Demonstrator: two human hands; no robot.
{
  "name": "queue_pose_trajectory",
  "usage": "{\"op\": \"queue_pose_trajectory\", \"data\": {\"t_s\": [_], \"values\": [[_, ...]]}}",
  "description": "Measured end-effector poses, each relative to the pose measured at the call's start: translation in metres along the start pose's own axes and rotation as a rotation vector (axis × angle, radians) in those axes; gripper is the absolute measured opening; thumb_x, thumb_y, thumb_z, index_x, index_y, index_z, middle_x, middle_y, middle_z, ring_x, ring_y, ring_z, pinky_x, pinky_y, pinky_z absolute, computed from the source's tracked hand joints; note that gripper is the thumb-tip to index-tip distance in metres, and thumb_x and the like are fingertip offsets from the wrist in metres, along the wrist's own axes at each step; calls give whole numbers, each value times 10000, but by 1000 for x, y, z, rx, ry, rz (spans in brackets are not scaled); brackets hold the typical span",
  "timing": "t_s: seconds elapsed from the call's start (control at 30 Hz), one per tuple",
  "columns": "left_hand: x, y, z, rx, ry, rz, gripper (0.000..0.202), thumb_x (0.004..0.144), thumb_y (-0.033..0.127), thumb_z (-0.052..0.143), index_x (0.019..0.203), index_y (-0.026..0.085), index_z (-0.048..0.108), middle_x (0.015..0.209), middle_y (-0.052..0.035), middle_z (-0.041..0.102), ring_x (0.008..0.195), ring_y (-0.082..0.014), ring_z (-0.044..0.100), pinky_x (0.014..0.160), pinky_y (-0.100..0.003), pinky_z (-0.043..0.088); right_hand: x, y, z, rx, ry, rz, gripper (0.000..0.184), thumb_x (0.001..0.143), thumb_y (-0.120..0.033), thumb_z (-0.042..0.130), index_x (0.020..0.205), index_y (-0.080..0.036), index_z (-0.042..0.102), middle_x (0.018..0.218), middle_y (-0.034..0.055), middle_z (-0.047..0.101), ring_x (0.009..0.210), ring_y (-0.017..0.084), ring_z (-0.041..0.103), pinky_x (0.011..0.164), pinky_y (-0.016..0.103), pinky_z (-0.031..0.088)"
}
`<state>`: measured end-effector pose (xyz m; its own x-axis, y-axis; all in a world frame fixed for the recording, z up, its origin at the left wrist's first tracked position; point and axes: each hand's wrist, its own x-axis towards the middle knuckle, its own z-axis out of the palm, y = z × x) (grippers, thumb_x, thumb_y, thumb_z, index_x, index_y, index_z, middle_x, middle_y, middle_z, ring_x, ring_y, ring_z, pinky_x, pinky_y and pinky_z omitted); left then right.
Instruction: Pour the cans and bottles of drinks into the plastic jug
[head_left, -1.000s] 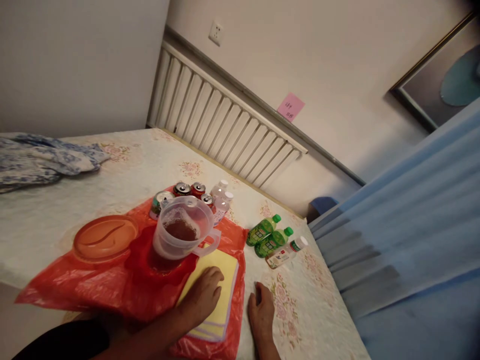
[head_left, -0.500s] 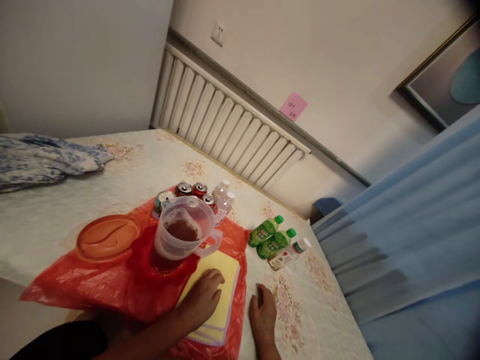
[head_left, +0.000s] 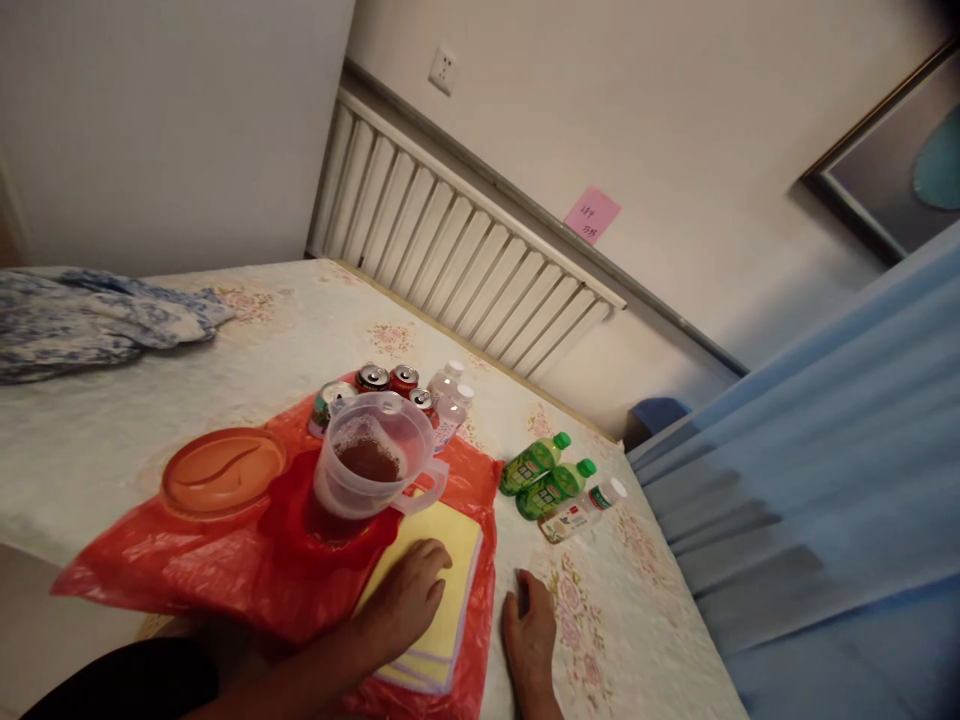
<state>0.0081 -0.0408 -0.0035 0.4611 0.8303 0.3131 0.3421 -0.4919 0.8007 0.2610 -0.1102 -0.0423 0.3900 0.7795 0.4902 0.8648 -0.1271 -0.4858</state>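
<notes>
Left hand (head_left: 405,600): we see grip apart, flat on yellow pads (head_left: 452,548).
Right hand (head_left: 531,628): grip apart, resting on counter (head_left: 607,610), near edge.
Yellow pads: on red bag (head_left: 172,565), beside jug (head_left: 371,470).

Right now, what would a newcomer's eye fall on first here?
The clear jug of brown liquid, standing on a bright red plastic bag near the table's front edge, with an orange lid lying to its left. Just in front of it, the left hand rests flat on a stack of yellow sheets, while the right hand lies on the floral tablecloth beside them. Two green bottles lie further right.
</notes>
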Motion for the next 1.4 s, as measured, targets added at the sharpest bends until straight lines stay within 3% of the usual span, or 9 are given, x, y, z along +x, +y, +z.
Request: {"op": "queue_pose_trajectory", "data": {"t_s": [0.63,1.07,1.4], "values": [[-2,0,-1,-25,36,45,307,749,26,419,954,201,568,1011,-61,628,1025,-211,554,979,-374,452,1,3,3,-3,0,8,367,793,-286,538,1101,-132,666,1069,149,695,999,309,633,928,452,484],[3,6,-11,-96,-30,-28,299,719,31,441,924,188,591,1000,-66,646,1020,-208,569,970,-354,449,0,2,1,-7,-21,32,396,803,-306,527,1115,-105,664,1080,159,688,1011,307,630,936,453,487],[7,5,-14,-175,-41,-108,289,702,24,467,899,185,604,935,-48,664,895,-179,612,839,-280,482,0,4,2,-17,-33,27,397,797,-305,529,1118,-112,660,1080,156,683,1014,309,625,941,453,485]]}}
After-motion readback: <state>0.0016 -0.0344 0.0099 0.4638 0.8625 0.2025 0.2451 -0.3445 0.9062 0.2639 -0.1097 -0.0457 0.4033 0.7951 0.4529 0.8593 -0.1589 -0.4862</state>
